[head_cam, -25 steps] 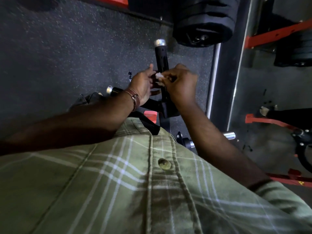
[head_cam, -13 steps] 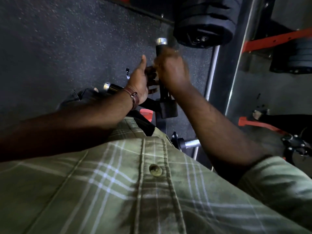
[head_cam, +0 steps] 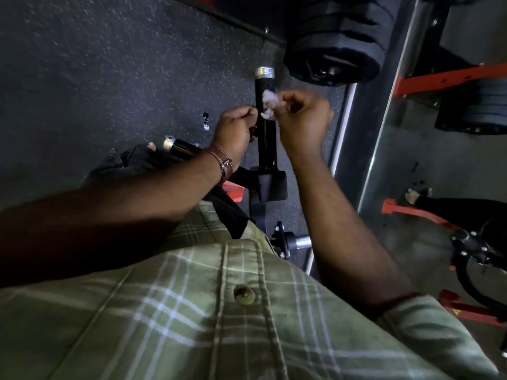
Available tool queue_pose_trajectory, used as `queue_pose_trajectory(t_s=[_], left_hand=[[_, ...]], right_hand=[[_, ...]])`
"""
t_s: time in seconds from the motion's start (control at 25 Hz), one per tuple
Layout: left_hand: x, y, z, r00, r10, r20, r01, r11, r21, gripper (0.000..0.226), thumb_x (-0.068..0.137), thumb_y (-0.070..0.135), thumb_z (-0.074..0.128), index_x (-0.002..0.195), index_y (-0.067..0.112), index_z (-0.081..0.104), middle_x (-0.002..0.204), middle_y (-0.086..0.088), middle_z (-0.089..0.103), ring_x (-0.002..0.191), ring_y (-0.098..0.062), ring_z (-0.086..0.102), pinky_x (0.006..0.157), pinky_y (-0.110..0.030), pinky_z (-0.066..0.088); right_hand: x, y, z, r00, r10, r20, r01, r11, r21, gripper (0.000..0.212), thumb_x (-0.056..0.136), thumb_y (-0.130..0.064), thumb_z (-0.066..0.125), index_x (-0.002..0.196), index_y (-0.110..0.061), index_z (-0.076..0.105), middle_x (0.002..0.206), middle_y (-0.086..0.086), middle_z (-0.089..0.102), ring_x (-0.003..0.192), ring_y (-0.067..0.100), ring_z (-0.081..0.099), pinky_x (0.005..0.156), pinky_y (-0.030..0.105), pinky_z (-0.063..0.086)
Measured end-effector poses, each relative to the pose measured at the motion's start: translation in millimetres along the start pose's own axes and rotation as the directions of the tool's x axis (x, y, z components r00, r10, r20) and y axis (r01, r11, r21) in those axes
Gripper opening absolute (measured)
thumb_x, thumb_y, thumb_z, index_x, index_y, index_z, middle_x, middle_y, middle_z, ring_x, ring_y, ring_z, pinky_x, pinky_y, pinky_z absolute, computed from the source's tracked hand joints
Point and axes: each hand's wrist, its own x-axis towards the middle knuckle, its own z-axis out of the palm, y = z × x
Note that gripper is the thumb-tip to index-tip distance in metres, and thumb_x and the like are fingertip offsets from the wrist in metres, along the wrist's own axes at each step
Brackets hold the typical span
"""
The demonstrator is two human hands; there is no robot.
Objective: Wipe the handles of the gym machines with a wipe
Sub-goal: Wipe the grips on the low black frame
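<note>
A black upright machine handle (head_cam: 265,138) with a silver end cap stands in the middle of the view. My right hand (head_cam: 301,120) pinches a small crumpled white wipe (head_cam: 268,107) against the handle's upper part. On the handle's left side my left hand (head_cam: 236,133) is curled, its fingertips touching the handle; whether it holds anything is hidden. A second black handle (head_cam: 181,146) with a silver cap points left, behind my left wrist.
Stacked black weight plates (head_cam: 334,50) hang just beyond the handle. A chrome upright (head_cam: 343,127) and red frame bars (head_cam: 444,78) stand to the right. A person's foot (head_cam: 414,194) shows at right. Speckled dark rubber floor (head_cam: 109,64) lies to the left.
My right hand has come off the top of the handle and now holds the wipe against its upper side. My left hand's fingers have curled in beside the handle.
</note>
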Motion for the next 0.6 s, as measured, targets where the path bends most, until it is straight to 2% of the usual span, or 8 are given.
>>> queue_pose_trajectory(t_s=[0.08,0.16,0.28,0.36,0.44,0.48,0.52,0.6], left_hand=[[5,-5,-2,0.998,0.059,0.016,-0.059,0.998,0.019,0.026,0.096,0.003,0.052,0.074,0.015,0.060,0.070,0.000,0.056,0.059,-0.006,0.048,0.053,-0.020,0.036],[7,-9,-3,0.994,0.111,0.024,-0.112,0.993,0.047,0.021,0.093,0.008,0.052,0.074,0.013,0.060,0.073,-0.002,0.056,0.063,-0.007,0.048,0.057,-0.021,0.038],[6,-12,-3,0.981,0.190,0.027,-0.192,0.970,0.149,0.024,0.093,0.018,0.048,0.071,0.010,0.055,0.066,0.004,0.045,0.062,-0.009,0.038,0.058,-0.028,0.031],[6,-14,-3,0.976,0.214,0.024,-0.215,0.956,0.200,0.026,0.093,0.020,0.047,0.072,0.007,0.055,0.065,0.005,0.044,0.062,-0.011,0.038,0.060,-0.031,0.030],[5,-14,-2,0.968,0.252,0.014,-0.246,0.931,0.271,0.026,0.093,0.021,0.045,0.072,0.010,0.054,0.066,0.006,0.046,0.061,-0.007,0.039,0.059,-0.029,0.031],[3,-13,-2,0.959,0.282,0.005,-0.269,0.907,0.325,0.028,0.094,0.022,0.044,0.072,0.010,0.054,0.066,0.005,0.046,0.060,-0.005,0.039,0.059,-0.029,0.031],[2,-13,-1,0.951,0.309,0.003,-0.288,0.882,0.374,0.029,0.095,0.023,0.042,0.072,0.010,0.053,0.066,0.004,0.045,0.060,-0.005,0.038,0.059,-0.029,0.031],[3,-15,-1,0.935,0.355,-0.002,-0.319,0.842,0.436,0.029,0.096,0.023,0.041,0.079,0.008,0.059,0.071,-0.001,0.053,0.065,-0.007,0.045,0.061,-0.031,0.035]], right_hand=[[-25,3,-6,0.995,-0.058,0.076,0.061,0.997,-0.038,0.014,0.075,-0.031,0.085,0.075,-0.019,0.077,0.070,-0.011,0.067,0.060,-0.002,0.057,0.059,0.010,0.043],[-18,2,-1,0.997,-0.075,0.028,0.076,0.996,-0.050,0.012,0.074,-0.026,0.085,0.076,-0.017,0.077,0.073,-0.008,0.069,0.063,0.002,0.061,0.060,0.011,0.045],[5,2,14,0.997,0.059,-0.050,-0.055,0.995,0.079,0.011,0.074,-0.027,0.084,0.075,-0.020,0.077,0.072,-0.008,0.072,0.066,0.005,0.067,0.068,0.028,0.057],[-5,14,11,0.985,0.174,-0.006,-0.167,0.951,0.259,0.008,0.076,-0.020,0.084,0.080,-0.017,0.078,0.073,-0.004,0.075,0.071,0.014,0.073,0.071,0.042,0.061],[-17,18,5,0.963,0.245,0.113,-0.270,0.878,0.396,0.006,0.079,-0.009,0.082,0.082,-0.009,0.077,0.073,0.001,0.075,0.070,0.018,0.073,0.073,0.045,0.063],[-10,13,7,0.931,0.312,0.187,-0.364,0.789,0.494,0.004,0.082,-0.003,0.078,0.083,-0.006,0.075,0.070,0.003,0.074,0.066,0.016,0.071,0.071,0.040,0.063],[4,10,13,0.861,0.407,0.305,-0.507,0.642,0.575,0.004,0.087,-0.002,0.072,0.086,-0.005,0.073,0.067,0.004,0.072,0.061,0.013,0.068,0.066,0.033,0.062],[33,1,26,0.655,0.457,0.601,-0.742,0.242,0.625,0.012,0.099,-0.009,0.057,0.095,-0.010,0.068,0.064,0.003,0.069,0.056,0.012,0.065,0.060,0.026,0.058]])
